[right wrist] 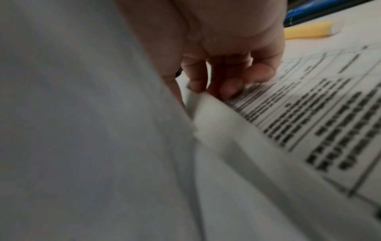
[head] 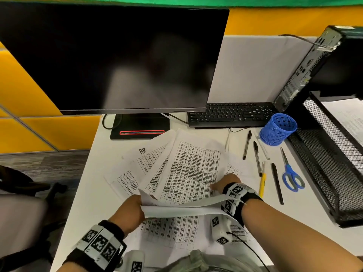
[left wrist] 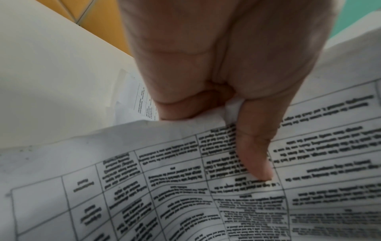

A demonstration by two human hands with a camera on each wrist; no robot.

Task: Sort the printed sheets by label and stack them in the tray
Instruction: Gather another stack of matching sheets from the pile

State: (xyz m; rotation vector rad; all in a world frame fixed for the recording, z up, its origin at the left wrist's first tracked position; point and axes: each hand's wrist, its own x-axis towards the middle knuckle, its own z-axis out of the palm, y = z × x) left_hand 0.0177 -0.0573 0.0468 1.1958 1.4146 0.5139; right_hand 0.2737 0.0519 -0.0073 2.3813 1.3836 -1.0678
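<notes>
Several printed sheets [head: 192,167] with tables lie fanned across the white desk; one at the left carries a handwritten "HR" label [head: 142,151]. My left hand [head: 135,208] pinches the near left corner of a lifted, curling sheet [head: 176,208], with its thumb [left wrist: 253,154] pressed on the print and the fingers curled beneath. The right hand [head: 225,182] sits on the fan's right side, its curled fingertips [right wrist: 230,88] at a raised sheet edge [right wrist: 193,101]; the thumb is mostly hidden by paper. A black mesh tray [head: 324,163] stands at the right, with paper [head: 349,118] on its upper tier.
A dark monitor [head: 117,55] and a keyboard [head: 229,114] stand behind the sheets. A blue pen cup [head: 279,128], pens [head: 247,144], a yellow marker [head: 262,185] and blue scissors [head: 292,177] lie between sheets and tray. A computer tower [head: 314,65] stands behind the tray.
</notes>
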